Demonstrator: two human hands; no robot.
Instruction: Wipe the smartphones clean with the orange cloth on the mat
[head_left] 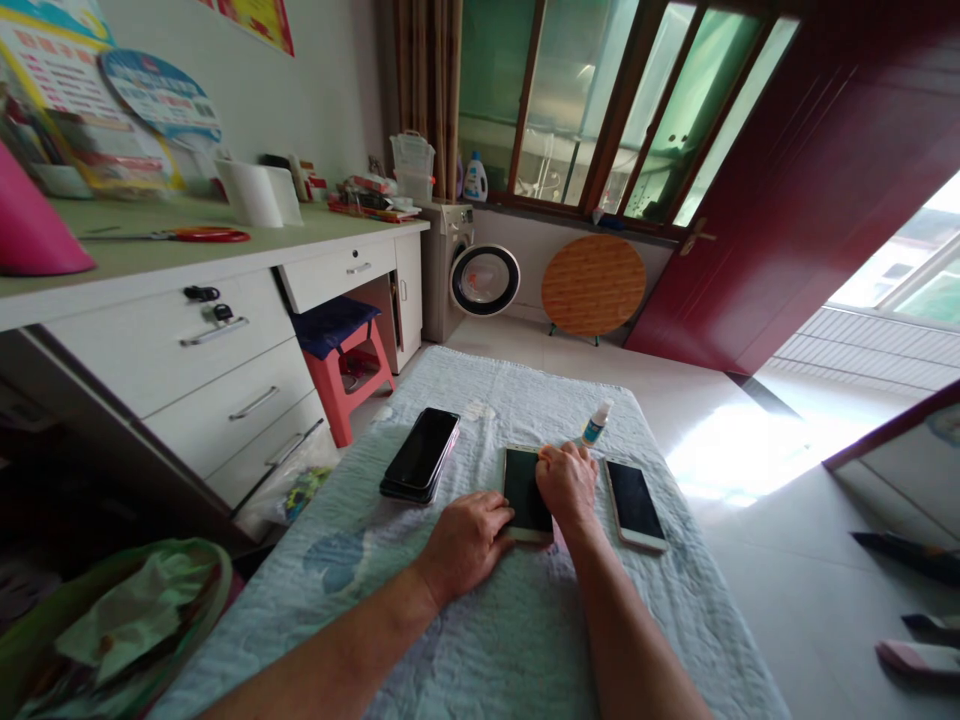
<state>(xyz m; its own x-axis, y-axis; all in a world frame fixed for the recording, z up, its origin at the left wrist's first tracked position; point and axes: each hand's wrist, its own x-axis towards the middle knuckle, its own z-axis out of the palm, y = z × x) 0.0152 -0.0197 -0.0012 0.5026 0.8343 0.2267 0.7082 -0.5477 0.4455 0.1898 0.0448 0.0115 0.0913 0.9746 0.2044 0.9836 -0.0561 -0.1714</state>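
Note:
A smartphone with a dark screen and a light frame lies on the cloth-covered table in front of me. My left hand grips its lower left edge, fingers bent against the side. Over the upper right of the screen, my right hand is closed with its knuckles up; whatever its fingers hold is hidden. Just beyond that hand stands a small spray bottle with a blue label. A second smartphone, white-framed, lies to the right. On the left sits a stack of dark phones.
A pale blue quilted cloth covers the table. To the left are a white desk and a red stool. A bin stands at lower left. Ahead, a washing machine has its door open.

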